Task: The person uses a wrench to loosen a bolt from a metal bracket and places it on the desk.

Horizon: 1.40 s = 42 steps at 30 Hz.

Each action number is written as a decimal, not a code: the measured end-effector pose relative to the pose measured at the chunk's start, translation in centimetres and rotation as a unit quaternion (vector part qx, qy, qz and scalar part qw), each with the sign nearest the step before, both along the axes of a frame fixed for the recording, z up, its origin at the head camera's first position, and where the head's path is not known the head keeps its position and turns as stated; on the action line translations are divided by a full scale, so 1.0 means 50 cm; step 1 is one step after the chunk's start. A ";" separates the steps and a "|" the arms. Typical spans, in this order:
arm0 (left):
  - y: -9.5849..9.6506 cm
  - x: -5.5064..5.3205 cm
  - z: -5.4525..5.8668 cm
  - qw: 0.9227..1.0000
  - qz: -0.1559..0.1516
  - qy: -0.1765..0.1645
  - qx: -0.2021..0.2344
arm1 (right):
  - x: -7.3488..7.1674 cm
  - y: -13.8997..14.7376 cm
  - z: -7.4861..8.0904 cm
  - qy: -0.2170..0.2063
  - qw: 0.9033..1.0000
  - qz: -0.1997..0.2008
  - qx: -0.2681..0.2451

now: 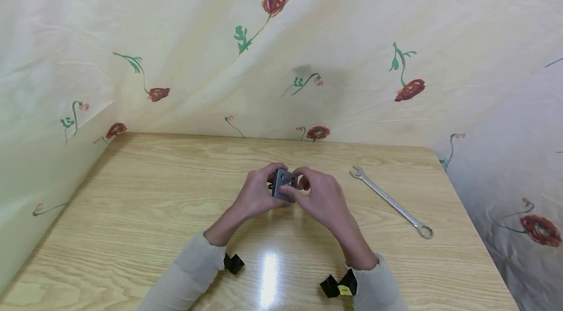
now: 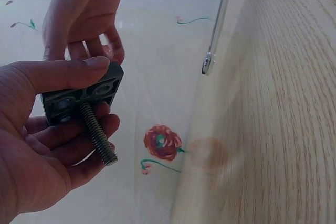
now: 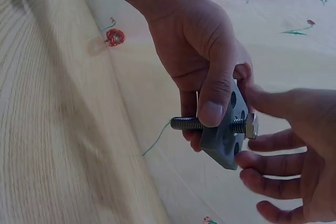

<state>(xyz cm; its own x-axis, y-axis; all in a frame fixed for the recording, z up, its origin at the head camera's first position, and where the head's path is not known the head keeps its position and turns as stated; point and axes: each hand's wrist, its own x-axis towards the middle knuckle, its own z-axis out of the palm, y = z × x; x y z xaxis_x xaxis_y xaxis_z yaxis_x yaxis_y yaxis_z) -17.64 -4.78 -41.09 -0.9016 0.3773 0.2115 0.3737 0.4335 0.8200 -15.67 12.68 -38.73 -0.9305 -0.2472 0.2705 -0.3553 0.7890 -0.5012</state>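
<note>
My left hand (image 1: 259,191) grips a small grey square plate (image 1: 284,177) with several holes, thumb on one face and fingers round its edge. A hex bolt (image 3: 252,126) passes through the plate; its threaded shank (image 2: 97,132) sticks out on the side toward my left palm. Some thread also shows between the plate and the bolt's head. My right hand (image 1: 323,196) is at the head's side, with thumb and fingers spread loosely around the head. In the right wrist view its fingertips (image 3: 244,160) are right at the plate's lower corner.
A combination wrench (image 1: 391,201) lies at a slant on the wooden table (image 1: 167,179), right of my hands. Floral cloth (image 1: 198,56) hangs behind the table and along both sides. Black straps (image 1: 338,285) with small devices sit at both cuffs.
</note>
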 end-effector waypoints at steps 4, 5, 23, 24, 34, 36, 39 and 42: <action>0.000 0.001 -0.002 1.000 -0.005 0.005 -0.003 | 0.000 -0.003 -0.002 -0.021 1.000 -0.013 -0.001; 0.001 0.001 -0.002 1.000 -0.006 0.005 -0.003 | 0.001 -0.004 -0.002 -0.021 1.000 -0.011 -0.002; -0.001 0.001 -0.005 1.000 -0.015 0.013 0.013 | 0.003 -0.004 -0.004 0.084 0.995 0.061 -0.007; -0.002 0.000 -0.005 1.000 -0.014 0.014 0.014 | 0.003 -0.003 -0.004 0.089 0.994 0.066 -0.005; 0.000 0.001 -0.006 1.000 -0.014 0.020 0.009 | 0.002 0.000 -0.002 0.130 0.985 0.114 0.018; 0.000 0.001 -0.005 1.000 -0.012 0.017 0.009 | 0.003 0.002 0.000 0.116 0.986 0.115 0.020; -0.001 0.001 -0.003 1.000 -0.011 0.011 0.007 | 0.004 0.005 0.002 0.086 0.991 0.102 0.019; 0.001 0.001 -0.002 1.000 -0.009 0.005 0.005 | 0.005 0.007 0.005 0.049 0.996 0.068 0.009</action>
